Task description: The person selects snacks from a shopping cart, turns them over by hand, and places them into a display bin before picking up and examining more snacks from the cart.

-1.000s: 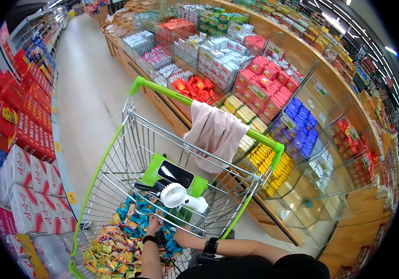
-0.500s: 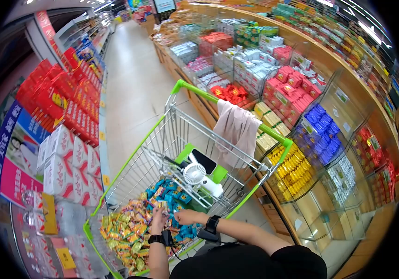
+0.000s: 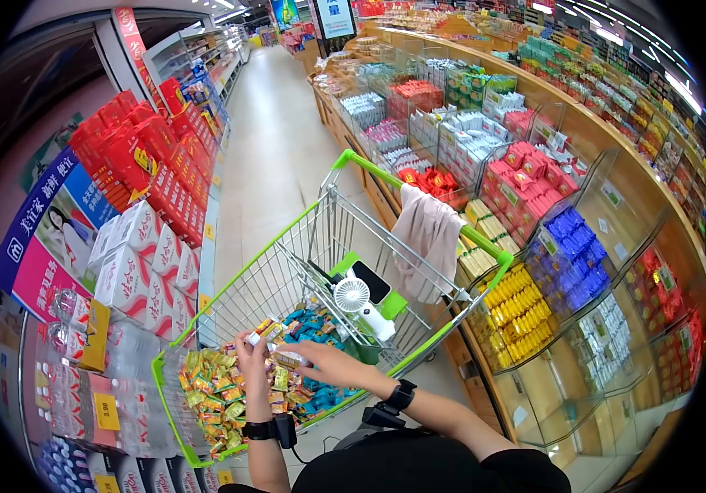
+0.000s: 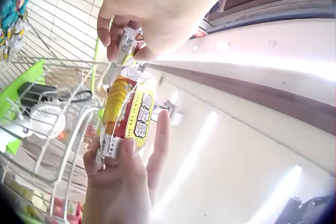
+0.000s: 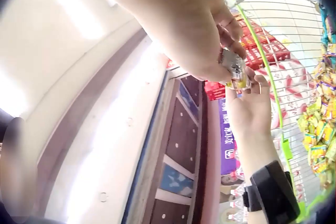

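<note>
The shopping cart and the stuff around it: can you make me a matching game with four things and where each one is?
Things:
A. Pink cloth
B. White fan
C. Yellow-and-red packet
D. Blue packets

Places:
1. Held in the right hand
2. On display beside the yellow packets
3. Draped over the green handle
4. Lying inside the cart

Right pairs: A-3, B-4, C-1, D-2.
</note>
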The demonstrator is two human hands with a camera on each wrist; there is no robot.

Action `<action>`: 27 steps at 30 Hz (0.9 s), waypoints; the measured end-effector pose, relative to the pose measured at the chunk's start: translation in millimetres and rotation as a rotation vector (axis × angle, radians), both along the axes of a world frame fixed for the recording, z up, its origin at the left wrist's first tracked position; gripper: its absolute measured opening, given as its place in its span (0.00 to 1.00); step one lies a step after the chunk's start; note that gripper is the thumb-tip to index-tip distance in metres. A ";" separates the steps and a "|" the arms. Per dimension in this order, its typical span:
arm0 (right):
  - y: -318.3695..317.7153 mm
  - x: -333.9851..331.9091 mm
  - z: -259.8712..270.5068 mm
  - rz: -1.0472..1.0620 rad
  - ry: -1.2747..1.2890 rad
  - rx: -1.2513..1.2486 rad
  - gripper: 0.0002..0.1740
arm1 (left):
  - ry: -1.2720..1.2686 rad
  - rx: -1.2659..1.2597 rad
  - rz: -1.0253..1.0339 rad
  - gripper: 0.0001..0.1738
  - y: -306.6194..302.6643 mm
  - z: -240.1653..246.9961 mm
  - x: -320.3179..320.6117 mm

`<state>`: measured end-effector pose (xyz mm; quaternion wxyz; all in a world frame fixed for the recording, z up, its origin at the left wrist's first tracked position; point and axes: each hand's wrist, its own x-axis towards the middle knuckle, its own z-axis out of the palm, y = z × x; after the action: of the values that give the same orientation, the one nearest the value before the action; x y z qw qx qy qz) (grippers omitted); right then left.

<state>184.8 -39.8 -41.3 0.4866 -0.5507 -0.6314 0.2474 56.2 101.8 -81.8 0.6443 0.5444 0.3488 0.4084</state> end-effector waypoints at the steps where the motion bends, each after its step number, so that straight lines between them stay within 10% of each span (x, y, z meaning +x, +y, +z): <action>1: -4.4 5.1 7.1 -0.011 0.028 -0.012 0.30 | -0.079 -0.021 -0.015 0.14 -4.4 7.8 2.6; 11: -76.3 35.8 60.5 -0.282 0.581 0.256 0.26 | -0.238 0.089 -0.194 0.17 -76.1 100.9 29.1; 27: -132.8 42.3 84.1 -0.427 0.596 0.378 0.25 | -0.328 0.215 -0.461 0.24 -106.8 129.3 43.2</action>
<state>227.1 -172.6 42.8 0.7812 -0.4744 -0.3687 0.1693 99.3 -5.0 47.5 0.7064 0.6012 0.0622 0.3685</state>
